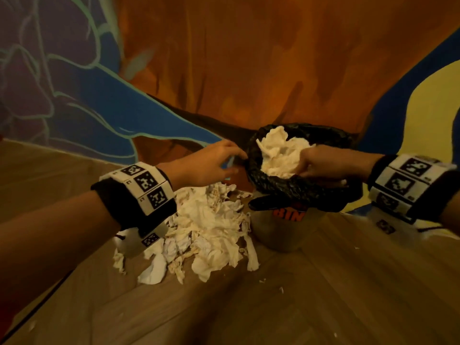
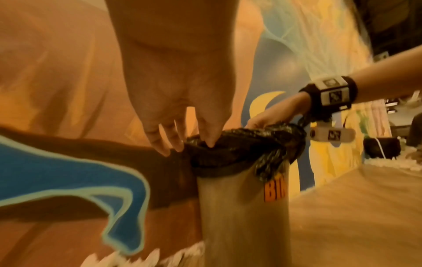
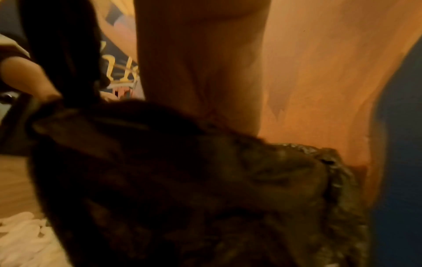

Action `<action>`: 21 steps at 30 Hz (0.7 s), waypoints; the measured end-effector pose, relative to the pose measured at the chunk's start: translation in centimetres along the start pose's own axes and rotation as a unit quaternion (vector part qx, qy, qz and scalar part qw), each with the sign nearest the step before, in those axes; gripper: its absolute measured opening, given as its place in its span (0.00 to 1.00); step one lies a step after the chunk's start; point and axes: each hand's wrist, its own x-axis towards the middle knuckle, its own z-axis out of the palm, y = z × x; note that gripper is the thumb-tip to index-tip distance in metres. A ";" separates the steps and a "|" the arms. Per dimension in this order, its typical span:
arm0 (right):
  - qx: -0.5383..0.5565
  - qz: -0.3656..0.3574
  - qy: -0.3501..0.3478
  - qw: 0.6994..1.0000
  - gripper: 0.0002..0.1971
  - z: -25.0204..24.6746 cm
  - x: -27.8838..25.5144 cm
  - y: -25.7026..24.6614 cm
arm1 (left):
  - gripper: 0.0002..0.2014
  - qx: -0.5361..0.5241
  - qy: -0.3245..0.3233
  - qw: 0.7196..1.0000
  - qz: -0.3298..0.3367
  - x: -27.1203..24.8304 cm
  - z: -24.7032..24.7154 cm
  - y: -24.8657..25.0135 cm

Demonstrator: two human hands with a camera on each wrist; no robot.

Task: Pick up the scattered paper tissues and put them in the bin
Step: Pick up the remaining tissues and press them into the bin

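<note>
Nearest the head camera, lower left: left forearm with a black wrist strap carrying 4 visible square coded markers. Beyond it the left hand reaches to the near-left rim of the bin liner. In the left wrist view its fingers hang down, slightly spread, tips touching the crumpled black plastic at the rim; thumb tip presses into a fold. No firm grasp is evident, more a touch than a grip.

Below and between the arms: pile of crumpled white paper tissues on the wooden floor, just left of the bin's base and touching it or nearly so. A few small white scraps lie apart on the floor to the right.

Centre-right: grey cylindrical bin, upright, orange "BIN" lettering partly covered by the liner's overhang. Black liner bunched around the top. Wad of tissues in the bin fills the mouth, rising to rim height.

Right: right hand at the right rim, fingers curled onto the wad and over the liner's edge; it appears to hold the tissues, though the right wrist view is too dark and blurred to confirm. Right wrist strap shows the same coded markers.

Behind: wall mural in orange, blue, yellow.
</note>
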 end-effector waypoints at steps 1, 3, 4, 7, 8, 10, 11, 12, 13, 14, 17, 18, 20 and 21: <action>-0.001 0.017 -0.039 0.999 0.15 -0.2 -0.1 0.0 | 0.19 0.010 -0.012 1.000 -0.007 -0.8 0.5 -0.8; 0.004 0.035 -0.078 0.996 0.18 -1.2 -1.2 -0.6 | 0.20 0.027 -0.024 0.999 -0.020 -2.3 1.4 -2.3; -0.003 0.035 -0.073 0.997 0.20 -2.0 -2.0 -1.1 | 0.20 0.024 -0.027 0.999 -0.030 -3.2 1.9 -2.9; -0.060 0.045 0.001 0.997 0.21 -4.4 -4.2 -3.5 | 0.19 0.012 -0.063 0.995 -0.074 -5.4 3.4 -4.7; -0.085 0.052 0.031 0.995 0.21 -5.0 -4.6 -4.3 | 0.19 0.017 -0.085 0.992 -0.088 -6.0 4.0 -5.3; -0.105 0.044 0.105 0.988 0.21 -5.9 -4.9 -6.5 | 0.19 0.030 -0.123 0.986 -0.113 -7.0 5.2 -6.3; -0.091 0.026 0.143 0.985 0.20 -6.2 -4.8 -7.7 | 0.19 0.036 -0.138 0.982 -0.120 -7.5 5.8 -6.8; -0.062 -0.001 0.173 0.983 0.19 -6.1 -4.3 -8.8 | 0.19 0.041 -0.153 0.980 -0.124 -7.9 6.3 -7.1; -0.025 -0.037 0.188 0.981 0.17 -5.7 -3.7 -10.0 | 0.20 0.044 -0.169 0.977 -0.125 -8.3 6.8 -7.3; 0.010 -0.080 0.197 0.977 0.15 -5.0 -2.9 -11.3 | 0.20 0.044 -0.184 0.974 -0.123 -8.7 7.3 -7.4; 0.084 -0.177 0.184 0.963 0.11 -1.6 -0.1 -14.7 | 0.21 0.044 -0.209 0.970 -0.116 -9.3 8.9 -7.8; 0.098 -0.190 0.174 0.961 0.10 -0.1 0.9 -15.4 | 0.21 0.044 -0.214 0.969 -0.115 -9.4 9.6 -7.9; 0.112 -0.197 0.138 0.964 0.09 3.0 2.9 -16.2 | 0.20 0.039 -0.221 0.968 -0.113 -9.7 11.1 -7.9; 0.114 -0.190 0.113 0.969 0.10 4.8 3.9 -16.4 | 0.18 0.028 -0.219 0.969 -0.109 -10.0 12.0 -7.9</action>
